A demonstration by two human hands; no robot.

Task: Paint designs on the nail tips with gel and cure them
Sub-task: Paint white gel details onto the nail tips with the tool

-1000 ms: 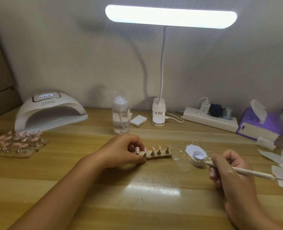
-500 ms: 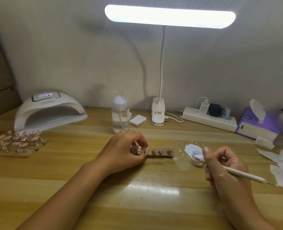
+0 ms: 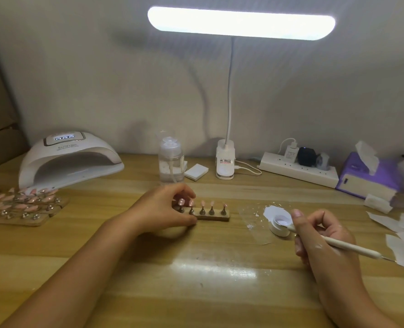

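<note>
Left hand (image 3: 165,209) pinching left end of wooden holder (image 3: 216,215), thumb in front, fingers curling over back. It's steadying holder so nail tips (image 3: 211,204) are standing upright. Right hand (image 3: 319,237) clamping brush (image 3: 347,246) pen-style, working end reaching into white gel pot (image 3: 280,224) at holder's 3 o'clock. Probably loading gel; bristles too small to tell. Curing lamp (image 3: 68,162) sitting at 10 o'clock, mouth facing desk for easy slide-in, other tip racks (image 3: 23,204) lying just before it.
</note>
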